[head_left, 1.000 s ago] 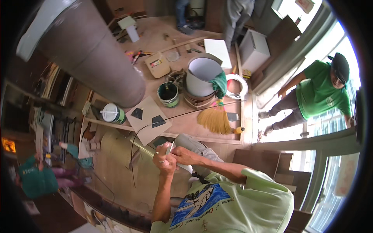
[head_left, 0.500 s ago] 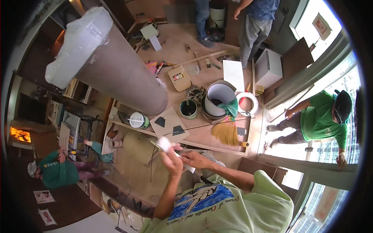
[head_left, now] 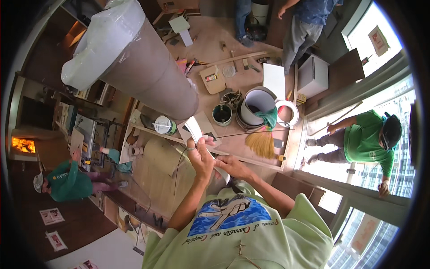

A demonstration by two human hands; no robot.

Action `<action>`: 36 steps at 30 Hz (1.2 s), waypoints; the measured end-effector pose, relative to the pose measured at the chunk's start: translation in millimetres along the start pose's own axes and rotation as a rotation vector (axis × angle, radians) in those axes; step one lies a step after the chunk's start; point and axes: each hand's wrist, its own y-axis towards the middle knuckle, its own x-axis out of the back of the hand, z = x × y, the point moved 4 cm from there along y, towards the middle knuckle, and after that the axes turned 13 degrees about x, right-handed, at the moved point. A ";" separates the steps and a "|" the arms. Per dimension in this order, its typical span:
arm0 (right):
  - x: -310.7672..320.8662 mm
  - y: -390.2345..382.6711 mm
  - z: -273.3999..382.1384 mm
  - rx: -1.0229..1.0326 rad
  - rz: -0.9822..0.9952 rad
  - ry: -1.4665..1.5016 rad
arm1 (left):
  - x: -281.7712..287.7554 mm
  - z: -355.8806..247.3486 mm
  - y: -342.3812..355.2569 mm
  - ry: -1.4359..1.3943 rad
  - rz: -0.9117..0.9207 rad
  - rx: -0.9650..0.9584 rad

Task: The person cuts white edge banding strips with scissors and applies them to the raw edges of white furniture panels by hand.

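Note:
A thin white strip (head_left: 193, 128) runs slantwise through both hands in front of my chest, gently curved at its upper end. My left hand (head_left: 200, 158) is closed around its middle, a ring on one finger, with the upper end sticking out beyond the fingers. Close to the left, my right hand (head_left: 234, 167) pinches the strip lower down; its bottom end shows beneath the fingers. Whether it is paper or plastic I cannot tell. Beyond the hands, on the platform, stand a dark-filled bucket (head_left: 222, 115), a lidded tub (head_left: 164, 125) and a straw broom (head_left: 260, 143).
A large wrapped column (head_left: 156, 80) rises at left. Near the broom are a grey bin (head_left: 259, 105) and a white tape roll (head_left: 293, 113). One person in green (head_left: 371, 136) stands at right, another (head_left: 67, 179) at left. Two more people stand at the back.
The white strip has swung more upright and shows longer above my left hand. My hands have shifted slightly right, and my view has tilted, so the surroundings sit a little differently.

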 end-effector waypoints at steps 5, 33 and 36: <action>-14.3 -15.7 31.4 0.210 -0.370 -0.075 | -13.2 -19.3 0.2 0.242 0.171 -0.781; 128.2 2.9 15.0 0.186 -0.806 -0.183 | -142.5 -86.9 109.4 0.346 0.550 -0.966; 170.5 15.5 60.8 0.351 -0.898 -0.255 | -154.5 -137.4 153.3 0.066 0.572 -0.186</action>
